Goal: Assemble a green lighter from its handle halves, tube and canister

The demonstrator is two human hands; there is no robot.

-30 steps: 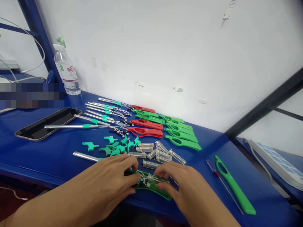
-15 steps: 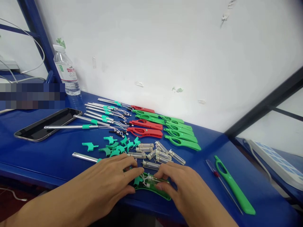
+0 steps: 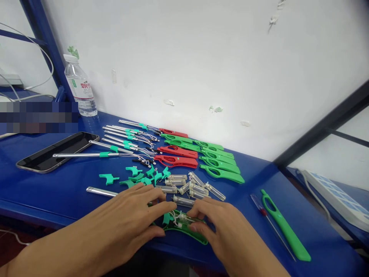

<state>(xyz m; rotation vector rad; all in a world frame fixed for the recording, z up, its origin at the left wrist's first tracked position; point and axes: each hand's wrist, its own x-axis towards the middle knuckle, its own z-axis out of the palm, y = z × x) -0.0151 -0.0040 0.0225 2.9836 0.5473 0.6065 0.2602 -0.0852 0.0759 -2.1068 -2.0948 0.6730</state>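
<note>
Pressing down w/ spread fingers, left hand (image 3: 131,221) & right hand (image 3: 223,227) both pinched an open green plastic lighter half-shell (image 3: 184,227) lying at near edge of blue tabletop (image 3: 57,192), clear tubes (image 3: 190,188) just behind.

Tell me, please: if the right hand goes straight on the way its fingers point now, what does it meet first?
The right hand points up and left, its fingers on the open green handle shell. Going on, it would probably meet the left hand fingertips first; depth is uncertain.
</note>
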